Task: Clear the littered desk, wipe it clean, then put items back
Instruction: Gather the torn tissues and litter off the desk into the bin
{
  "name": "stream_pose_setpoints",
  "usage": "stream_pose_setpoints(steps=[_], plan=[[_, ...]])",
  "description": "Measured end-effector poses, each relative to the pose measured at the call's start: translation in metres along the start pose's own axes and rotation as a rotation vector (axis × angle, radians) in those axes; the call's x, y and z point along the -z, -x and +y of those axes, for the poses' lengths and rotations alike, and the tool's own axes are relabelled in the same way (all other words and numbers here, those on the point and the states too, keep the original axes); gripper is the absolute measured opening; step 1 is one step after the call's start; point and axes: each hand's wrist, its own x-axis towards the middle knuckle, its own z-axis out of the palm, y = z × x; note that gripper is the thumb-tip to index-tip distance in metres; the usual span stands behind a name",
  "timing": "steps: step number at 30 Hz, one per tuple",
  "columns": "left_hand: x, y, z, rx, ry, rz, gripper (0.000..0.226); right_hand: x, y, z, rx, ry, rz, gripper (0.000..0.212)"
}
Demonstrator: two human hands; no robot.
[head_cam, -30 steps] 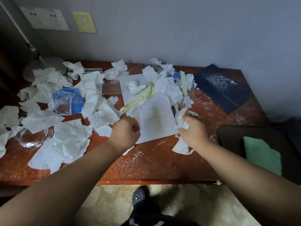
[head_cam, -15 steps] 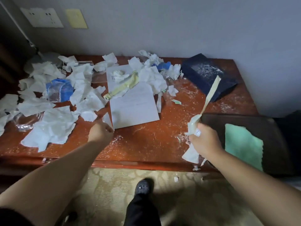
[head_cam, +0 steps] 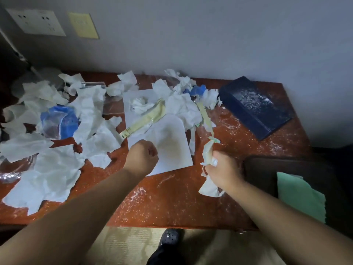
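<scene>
Torn tissue scraps [head_cam: 57,169] lie heaped left of the white sheet [head_cam: 172,142], spreading to the tabletop's left edge. Among them, left of the sheet, is a clear plastic cup with a blue lid [head_cam: 59,121]. Further left of the sheet, clear glassware [head_cam: 11,169] is half buried.

Left hand [head_cam: 142,156]: fingers curled into a fist over the sheet's lower left part. Cannot tell whether it pinches the sheet or holds nothing.

A pale yellow strip [head_cam: 145,119] lies diagonally across the sheet's upper half, and crumpled tissue covers the top edge. A small printed label [head_cam: 131,107] sits near the sheet's upper left corner. It is too small to read.

Right hand [head_cam: 223,173]: just right of the sheet's lower right corner, gripping a wad of scraps [head_cam: 208,159]. A second yellow strip trails up from the wad along the sheet's right side.

A dark blue book [head_cam: 254,106] lies well right of the sheet, its cover dusted white.

The tabletop [head_cam: 172,203] is reddish-brown wood speckled with white powder below and right of the sheet. A green cloth [head_cam: 299,197] lies on a dark seat to the right of the sheet, past the tabletop's edge. The wall is grey, with a white socket plate [head_cam: 36,22] and a yellow plate [head_cam: 84,25] above and left of the sheet. Below the sheet, past the tabletop's front edge, are patterned carpet and a dark shoe [head_cam: 170,238].
</scene>
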Motion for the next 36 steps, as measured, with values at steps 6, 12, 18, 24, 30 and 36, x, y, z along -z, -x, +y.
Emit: stream_pose_setpoints(steps=[6,12,18,24,30,36], plan=[[-0.046,-0.012,0.109,-0.322,0.016,-0.09,0.013,0.066,0.006,0.054,-0.113,-0.015,0.141,0.021],[-0.132,0.029,0.221,-0.59,0.025,-0.198,0.009,0.157,0.05,0.161,-0.205,0.02,0.281,0.012],[-0.222,0.1,0.331,-0.699,0.057,-0.239,0.012,0.238,0.113,0.274,-0.191,0.047,0.305,0.01],[-0.293,0.17,0.416,-0.711,0.134,-0.311,0.016,0.297,0.159,0.364,-0.224,0.066,0.316,0.029],[-0.32,0.164,0.442,-0.563,0.042,-0.299,0.017,0.317,0.16,0.417,-0.244,0.027,0.305,0.005],[-0.351,0.133,0.463,-0.376,0.131,-0.265,0.017,0.328,0.119,0.443,-0.195,0.003,0.218,0.01]])
